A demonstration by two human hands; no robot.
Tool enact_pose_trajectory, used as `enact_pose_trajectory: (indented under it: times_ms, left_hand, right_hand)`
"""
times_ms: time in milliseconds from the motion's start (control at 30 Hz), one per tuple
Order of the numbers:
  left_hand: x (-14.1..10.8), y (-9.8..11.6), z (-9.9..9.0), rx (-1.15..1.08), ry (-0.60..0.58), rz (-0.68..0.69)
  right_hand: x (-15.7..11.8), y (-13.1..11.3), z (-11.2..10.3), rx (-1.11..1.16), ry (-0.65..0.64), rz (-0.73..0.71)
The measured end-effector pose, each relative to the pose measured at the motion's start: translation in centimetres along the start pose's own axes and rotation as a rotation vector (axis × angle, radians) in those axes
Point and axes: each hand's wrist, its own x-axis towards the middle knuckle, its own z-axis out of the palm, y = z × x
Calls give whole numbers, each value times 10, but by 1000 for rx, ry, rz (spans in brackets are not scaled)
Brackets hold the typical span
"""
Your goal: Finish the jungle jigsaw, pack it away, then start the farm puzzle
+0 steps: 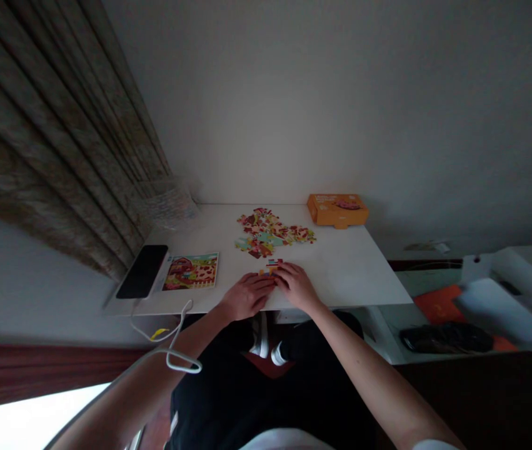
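Close to the front edge of the white table (341,275), both my hands meet over a few joined jigsaw puzzle pieces (272,263). My left hand (248,295) has its fingers pressed together along the lower left side of these pieces. From the right, my right hand (297,285) pinches at their right end with bent fingers. The fingers cover part of the pieces. Just beyond lies a loose heap of colourful puzzle pieces (270,232). A picture card (191,271) with a red barn lies left of my left hand.
A black phone (142,271) lies at the left edge, with a white cable (179,331) hanging below. An orange box (338,210) stands at the back right against the wall. A clear, bumpy container (169,205) sits at the back left beside the curtain (59,125).
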Motion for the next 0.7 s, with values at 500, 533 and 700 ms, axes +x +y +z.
enact_pose_trajectory:
  times_ms: [500,533,700]
  left_hand:
    - [71,-57,6,165,52,-416]
    - [71,-60,4,179,37,-435]
    - [61,-74,-8,221,30,-533]
  right_hand:
    - [0,4,-1,13,42,179]
    - [0,4,-1,16,46,180]
    - [0,2,-2,13,60,170]
